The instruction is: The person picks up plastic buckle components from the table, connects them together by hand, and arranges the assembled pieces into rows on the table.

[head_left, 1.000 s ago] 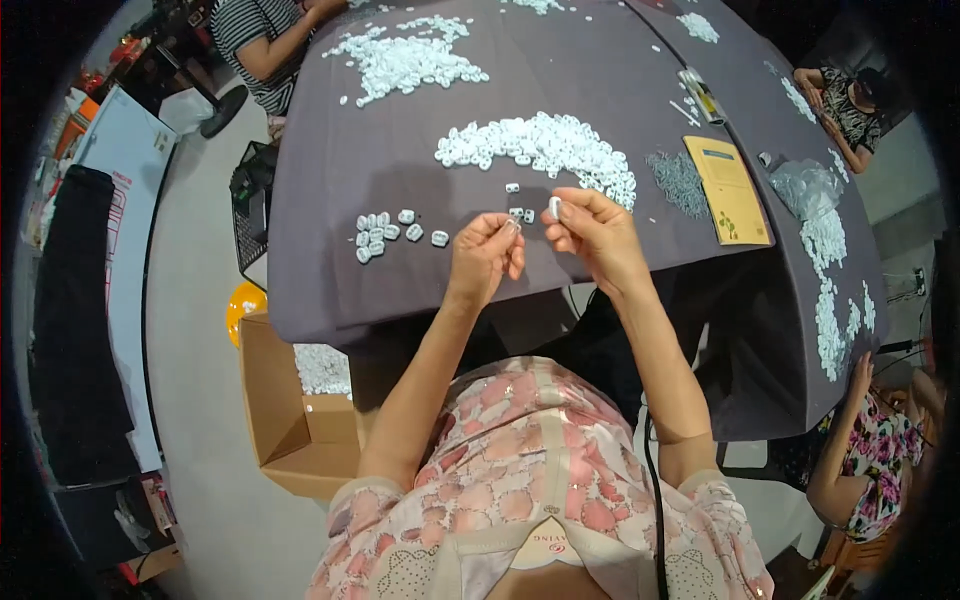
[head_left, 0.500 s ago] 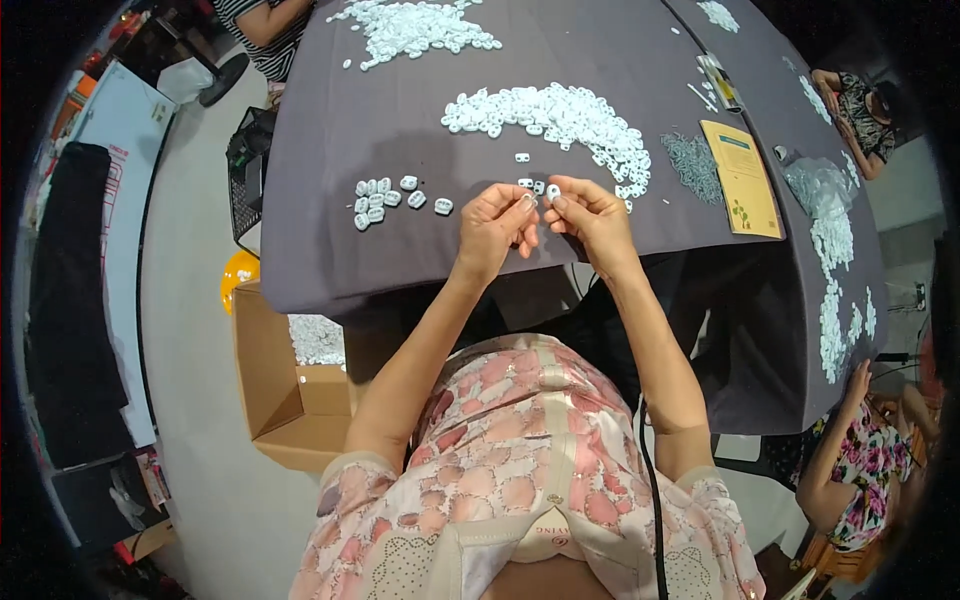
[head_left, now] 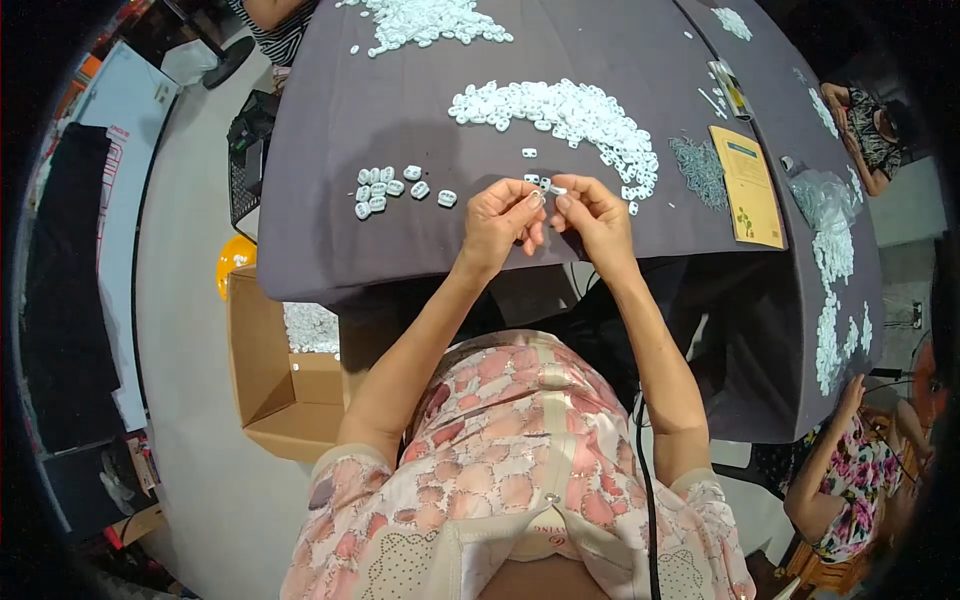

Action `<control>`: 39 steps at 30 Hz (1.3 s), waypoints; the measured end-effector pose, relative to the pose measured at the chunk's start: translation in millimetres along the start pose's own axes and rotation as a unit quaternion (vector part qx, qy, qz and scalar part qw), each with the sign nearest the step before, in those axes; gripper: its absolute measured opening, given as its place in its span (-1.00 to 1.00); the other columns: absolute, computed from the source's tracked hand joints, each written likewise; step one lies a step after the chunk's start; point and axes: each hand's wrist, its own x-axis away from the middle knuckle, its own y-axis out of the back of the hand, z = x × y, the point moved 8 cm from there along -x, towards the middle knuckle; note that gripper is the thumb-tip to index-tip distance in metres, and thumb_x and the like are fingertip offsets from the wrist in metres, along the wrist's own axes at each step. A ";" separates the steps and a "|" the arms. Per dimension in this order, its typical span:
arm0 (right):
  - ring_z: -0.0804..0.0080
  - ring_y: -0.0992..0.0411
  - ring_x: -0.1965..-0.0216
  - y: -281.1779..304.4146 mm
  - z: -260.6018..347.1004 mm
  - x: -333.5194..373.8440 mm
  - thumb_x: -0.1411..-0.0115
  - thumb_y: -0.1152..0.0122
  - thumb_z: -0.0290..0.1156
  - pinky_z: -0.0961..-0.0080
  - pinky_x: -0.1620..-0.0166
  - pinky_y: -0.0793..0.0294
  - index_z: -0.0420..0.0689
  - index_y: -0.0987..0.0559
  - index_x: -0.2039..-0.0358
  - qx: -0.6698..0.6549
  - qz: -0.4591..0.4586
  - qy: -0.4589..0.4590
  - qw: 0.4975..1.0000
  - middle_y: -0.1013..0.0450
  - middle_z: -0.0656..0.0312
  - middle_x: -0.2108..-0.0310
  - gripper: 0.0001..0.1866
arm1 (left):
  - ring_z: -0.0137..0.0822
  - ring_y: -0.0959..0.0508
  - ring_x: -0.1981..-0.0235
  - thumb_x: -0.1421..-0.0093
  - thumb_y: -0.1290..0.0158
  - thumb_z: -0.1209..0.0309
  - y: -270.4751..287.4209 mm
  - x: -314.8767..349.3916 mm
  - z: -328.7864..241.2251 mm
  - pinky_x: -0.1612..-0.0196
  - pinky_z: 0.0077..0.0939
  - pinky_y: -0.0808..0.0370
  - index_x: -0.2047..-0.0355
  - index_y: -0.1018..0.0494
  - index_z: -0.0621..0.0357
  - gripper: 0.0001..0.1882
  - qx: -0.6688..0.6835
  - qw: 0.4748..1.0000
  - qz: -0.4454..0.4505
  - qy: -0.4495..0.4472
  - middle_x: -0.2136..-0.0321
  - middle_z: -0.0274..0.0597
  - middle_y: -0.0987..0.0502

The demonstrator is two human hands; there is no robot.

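Observation:
Over the near edge of the table my left hand [head_left: 498, 228] pinches a small, pale ring-like piece [head_left: 538, 196] between thumb and fingertips. Right beside it, the thumb and fingers of my right hand [head_left: 598, 222] are closed on a white plastic piece [head_left: 558, 190]. The two fingertips nearly meet. Just beyond them a few loose white pieces with dark holes [head_left: 530, 153] lie on the cloth. Left of my hands is a small group of thicker white oval pieces [head_left: 376, 190]. An arc-shaped pile of white pieces [head_left: 590, 118] spreads farther out.
A grey cloth [head_left: 340, 250] covers the table. To the right lie a heap of small grey metal parts [head_left: 700, 168], a yellow booklet [head_left: 750, 190] and a clear plastic bag [head_left: 822, 198]. An open cardboard box [head_left: 262, 400] stands lower left. Other people [head_left: 865, 460] sit around the table.
My hands have drawn closer together, and the white piece in my right hand has turned from face-on to edge-on. The view has shifted slightly.

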 end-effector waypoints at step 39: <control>0.69 -0.38 0.54 -7.2 8.7 0.7 -0.19 -0.04 -0.52 0.75 0.46 -0.43 -0.26 -0.53 0.21 0.022 -0.016 0.002 1.000 -0.45 0.29 0.54 -0.81 | -0.63 -0.36 0.76 -0.19 0.04 0.51 -8.4 4.5 -10.8 0.79 -0.77 -0.25 0.43 -0.40 0.29 -0.90 -0.115 0.993 -0.020 -0.031 0.62 -0.28 -0.48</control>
